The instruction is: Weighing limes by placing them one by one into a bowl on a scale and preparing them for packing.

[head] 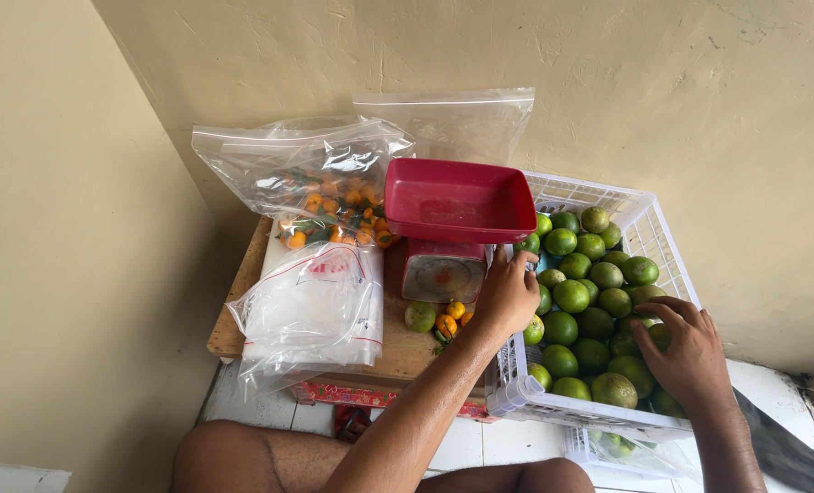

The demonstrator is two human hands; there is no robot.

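Head view looks down on green citrus fruits [582, 301] piled in a white plastic crate [649, 233] at the right, and both hands are at that crate. Right hand [690, 351] lies palm down on the fruit near the front right corner, fingers curled loosely over a few of them; whether it actually grips one cannot be told. Left hand [507, 294] rests at the crate's left rim, fingers bent and touching the edge beside the fruit, holding nothing that shows. Just left of that hand stands a small kitchen scale [441, 272] with a round dial and a red rectangular tray [459, 199] on top. A single green fruit [420, 317] and some small orange fruits [451, 317] lie on the wooden board [231, 319] in front of the scale. Farther left a clear zip bag of small orange fruits [320, 187] leans on the wall above a stack of clear flat bags [311, 306]. Both forearms reach forward from below, the left crossing diagonally over bare knees.
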